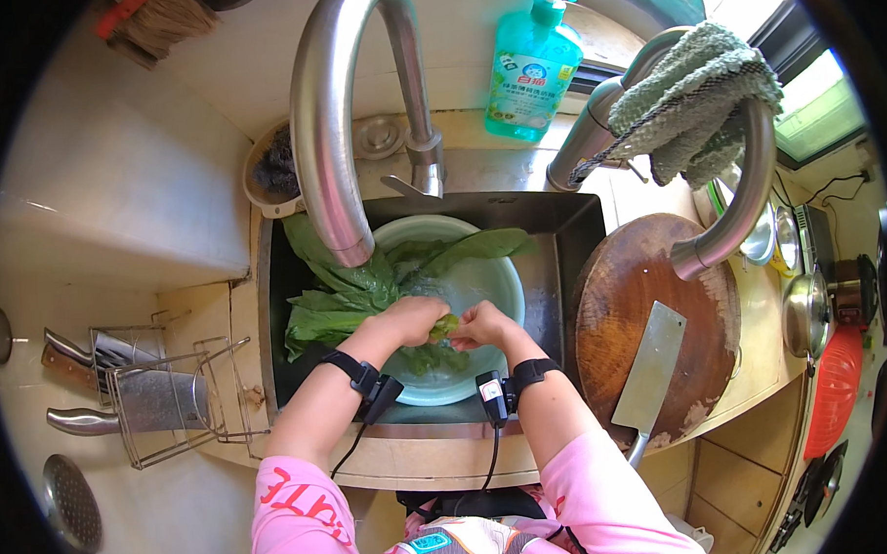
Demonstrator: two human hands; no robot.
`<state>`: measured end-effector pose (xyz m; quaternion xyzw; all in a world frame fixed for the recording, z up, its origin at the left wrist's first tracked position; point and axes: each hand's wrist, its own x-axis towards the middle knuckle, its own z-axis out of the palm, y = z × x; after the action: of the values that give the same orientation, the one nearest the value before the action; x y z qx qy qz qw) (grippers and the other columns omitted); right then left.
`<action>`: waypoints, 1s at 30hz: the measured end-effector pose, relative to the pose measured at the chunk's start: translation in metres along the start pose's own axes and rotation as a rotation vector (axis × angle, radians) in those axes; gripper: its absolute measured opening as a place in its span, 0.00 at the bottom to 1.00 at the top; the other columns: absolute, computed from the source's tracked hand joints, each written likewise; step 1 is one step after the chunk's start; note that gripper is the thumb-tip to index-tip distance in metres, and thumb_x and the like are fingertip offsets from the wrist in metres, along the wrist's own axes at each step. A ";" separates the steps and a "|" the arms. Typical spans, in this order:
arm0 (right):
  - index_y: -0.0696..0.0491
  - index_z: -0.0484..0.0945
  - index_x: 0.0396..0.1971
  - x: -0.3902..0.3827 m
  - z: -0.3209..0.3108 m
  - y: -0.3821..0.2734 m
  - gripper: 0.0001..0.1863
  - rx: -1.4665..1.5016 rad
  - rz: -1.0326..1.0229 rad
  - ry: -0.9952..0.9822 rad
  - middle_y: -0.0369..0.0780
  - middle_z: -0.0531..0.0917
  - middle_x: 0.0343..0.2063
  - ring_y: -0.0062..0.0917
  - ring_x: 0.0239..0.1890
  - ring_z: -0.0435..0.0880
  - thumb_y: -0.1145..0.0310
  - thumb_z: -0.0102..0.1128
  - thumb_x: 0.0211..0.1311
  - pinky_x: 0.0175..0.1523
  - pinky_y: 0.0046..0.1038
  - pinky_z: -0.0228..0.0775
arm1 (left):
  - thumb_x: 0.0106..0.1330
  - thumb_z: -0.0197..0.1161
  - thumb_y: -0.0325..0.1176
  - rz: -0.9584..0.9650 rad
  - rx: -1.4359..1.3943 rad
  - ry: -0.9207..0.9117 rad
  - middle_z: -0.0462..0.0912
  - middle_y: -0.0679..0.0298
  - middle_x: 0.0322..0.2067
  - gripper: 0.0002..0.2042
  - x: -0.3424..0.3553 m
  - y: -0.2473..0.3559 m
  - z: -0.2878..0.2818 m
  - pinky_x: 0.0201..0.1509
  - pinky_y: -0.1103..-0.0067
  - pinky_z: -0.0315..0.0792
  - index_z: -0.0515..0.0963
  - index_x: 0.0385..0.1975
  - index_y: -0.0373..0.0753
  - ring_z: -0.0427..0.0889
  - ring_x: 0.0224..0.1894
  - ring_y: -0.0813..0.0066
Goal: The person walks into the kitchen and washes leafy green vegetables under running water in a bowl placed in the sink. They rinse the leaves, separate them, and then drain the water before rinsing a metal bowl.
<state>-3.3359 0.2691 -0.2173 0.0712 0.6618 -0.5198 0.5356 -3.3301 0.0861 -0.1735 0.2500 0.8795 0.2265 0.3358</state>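
Both of my hands are over a pale green basin (pixel 508 284) of water in the sink (pixel 579 235). Closed around the stem end of a leafy green vegetable (pixel 361 290) is my left hand (pixel 414 320); the broad leaves spread to the left, over the basin's rim. My right hand (pixel 482 325) pinches at the same stem end, fingers pressed together close to the left hand. Another long leaf (pixel 482 246) lies across the basin's far side. The steel faucet (pixel 337 163) arches above the leaves.
Right of the sink, a cleaver (pixel 652 367) lies on a round wooden chopping board (pixel 606 310). A knife rack (pixel 164 384) stands at left. Behind are a green soap bottle (pixel 532 74), a bowl with a scrubber (pixel 276 170), and a second faucet (pixel 753 188) draped with a cloth (pixel 696 97).
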 end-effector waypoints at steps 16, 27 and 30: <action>0.60 0.79 0.29 -0.012 0.007 -0.028 0.06 -0.375 0.061 -0.023 0.44 0.83 0.29 0.26 0.30 0.84 0.74 0.61 0.51 0.36 0.27 0.78 | 0.48 0.62 0.27 0.032 0.144 0.031 0.80 0.55 0.32 0.10 -0.012 0.003 -0.001 0.42 0.65 0.70 0.75 0.32 0.39 0.77 0.40 0.55; 0.58 0.81 0.27 -0.018 0.002 -0.024 0.13 -0.275 -0.027 -0.147 0.37 0.83 0.27 0.21 0.27 0.82 0.65 0.71 0.44 0.35 0.22 0.77 | 0.47 0.67 0.34 -0.045 0.008 -0.025 0.79 0.54 0.30 0.13 -0.014 0.000 -0.012 0.38 0.66 0.70 0.76 0.32 0.39 0.77 0.37 0.53; 0.59 0.79 0.33 -0.014 0.004 -0.023 0.13 -0.099 0.005 -0.197 0.38 0.83 0.29 0.22 0.28 0.82 0.68 0.68 0.49 0.37 0.20 0.77 | 0.47 0.68 0.36 -0.037 0.017 -0.016 0.79 0.53 0.30 0.14 -0.011 -0.001 -0.014 0.38 0.66 0.70 0.76 0.32 0.40 0.77 0.37 0.53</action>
<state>-3.3421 0.2620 -0.1916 -0.0050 0.6308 -0.4895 0.6021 -3.3330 0.0757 -0.1590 0.2386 0.8831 0.2107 0.3447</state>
